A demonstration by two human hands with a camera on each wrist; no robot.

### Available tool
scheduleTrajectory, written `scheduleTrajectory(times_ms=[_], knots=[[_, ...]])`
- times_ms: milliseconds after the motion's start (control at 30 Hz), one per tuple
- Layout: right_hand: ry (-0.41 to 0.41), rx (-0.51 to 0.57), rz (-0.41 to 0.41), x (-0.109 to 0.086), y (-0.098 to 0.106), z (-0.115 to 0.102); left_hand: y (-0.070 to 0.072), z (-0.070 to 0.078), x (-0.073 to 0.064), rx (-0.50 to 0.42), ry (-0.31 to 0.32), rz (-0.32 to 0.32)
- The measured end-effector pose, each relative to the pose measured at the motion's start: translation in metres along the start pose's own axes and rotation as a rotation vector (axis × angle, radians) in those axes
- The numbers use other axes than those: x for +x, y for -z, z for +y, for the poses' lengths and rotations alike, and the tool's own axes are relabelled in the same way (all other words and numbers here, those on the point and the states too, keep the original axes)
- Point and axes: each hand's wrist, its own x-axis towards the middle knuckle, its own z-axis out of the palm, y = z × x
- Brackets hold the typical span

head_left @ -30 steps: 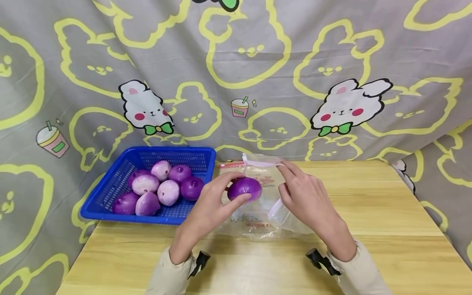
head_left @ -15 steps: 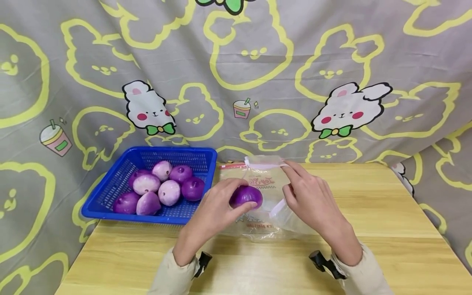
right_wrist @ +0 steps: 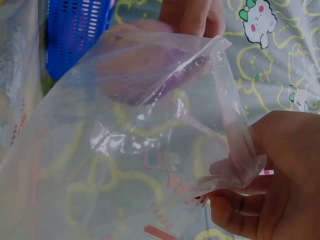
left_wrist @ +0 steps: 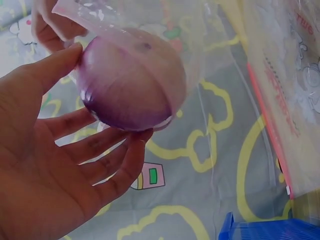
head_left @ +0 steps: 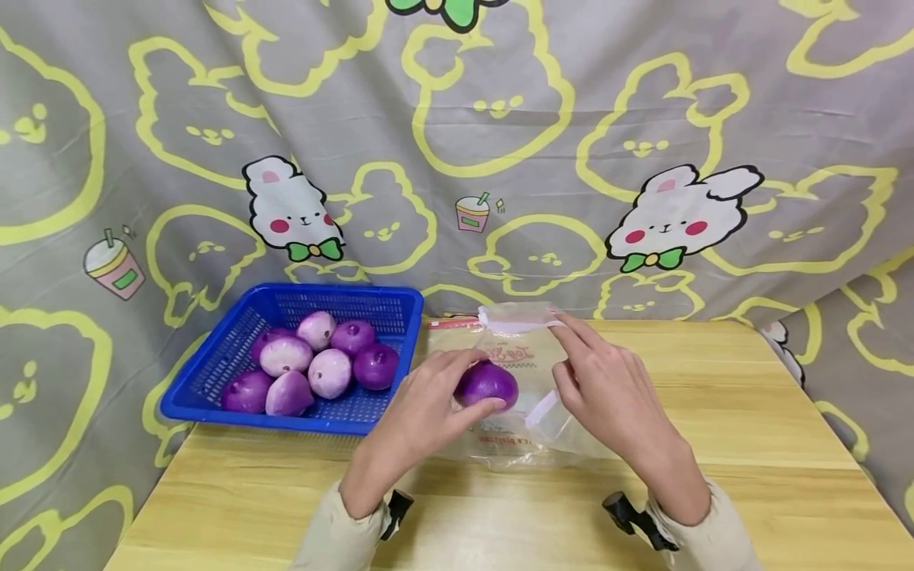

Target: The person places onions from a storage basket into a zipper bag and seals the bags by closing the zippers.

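Note:
A purple onion (head_left: 488, 386) is gripped between the thumb and fingers of my left hand (head_left: 428, 400). In the left wrist view the onion (left_wrist: 127, 95) is partly behind clear film at the mouth of a plastic zip bag (left_wrist: 105, 15). My right hand (head_left: 610, 388) pinches the rim of that zip bag (head_left: 514, 319), which has a white strip along its edge. The right wrist view shows the bag (right_wrist: 125, 145) spread out, with the onion (right_wrist: 140, 65) seen through it and the right hand (right_wrist: 280, 175) holding the edge.
Left of the hands, a blue basket (head_left: 178, 408) holds several purple and pale onions (head_left: 286, 357). Flat printed bags with a red zip strip (head_left: 453, 323) lie on the wooden table (head_left: 750, 428) beneath the work. A patterned grey curtain (head_left: 543, 151) hangs behind.
My left hand has moved the onion slightly right and nearer to me. The right hand has kept its hold on the bag rim. The head view has shifted a little.

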Motion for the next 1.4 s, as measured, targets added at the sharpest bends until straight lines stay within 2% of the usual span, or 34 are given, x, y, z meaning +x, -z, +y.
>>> scheduleTrajectory(times_ms=[200,500,900,1000,1133,1400], knots=[[-0.005,0.004,-0.004,0.0,0.0,0.001,0.0,0.0,0.0,0.032,-0.019,-0.006],[-0.03,-0.017,-0.014,-0.001,0.003,0.003,-0.003,-0.001,-0.003,0.036,-0.008,-0.048],[-0.072,-0.021,-0.028,-0.001,0.004,0.006,0.004,-0.001,-0.006,0.03,-0.05,-0.026],[-0.094,-0.022,-0.041,-0.001,0.004,0.007,0.009,-0.001,-0.006,0.022,-0.04,-0.026],[-0.111,-0.026,-0.041,-0.001,0.005,0.009,0.015,-0.006,-0.006,0.004,-0.017,0.004],[-0.101,-0.029,-0.033,-0.001,0.005,0.011,0.025,-0.025,-0.006,0.002,0.026,0.071]])
